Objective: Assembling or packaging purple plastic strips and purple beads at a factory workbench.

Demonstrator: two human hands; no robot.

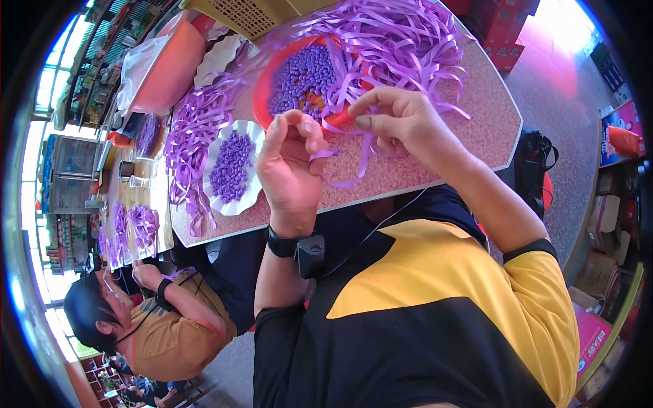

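Observation:
My left hand [292, 163] is closed with curled fingers, palm toward me, on a purple ribbon [354, 182] that hangs in a loop below the hands. My right hand [408, 126] pinches thumb and forefinger together at the near rim of a red bowl [264, 102]; what lies in the pinch is too small to tell. Inside the bowl are many small purple bead-like pieces [303, 75]. Left of my left hand, a white fluted dish [253, 139] holds more purple pieces [232, 166].
Loose purple ribbons [415, 41] heap at the table's far side, and another bundle [194, 136] lies at left. A yellow basket [245, 15] and a large orange basin [173, 68] stand beyond. At lower left a co-worker [173, 326] sits by a second table with ribbons [144, 224].

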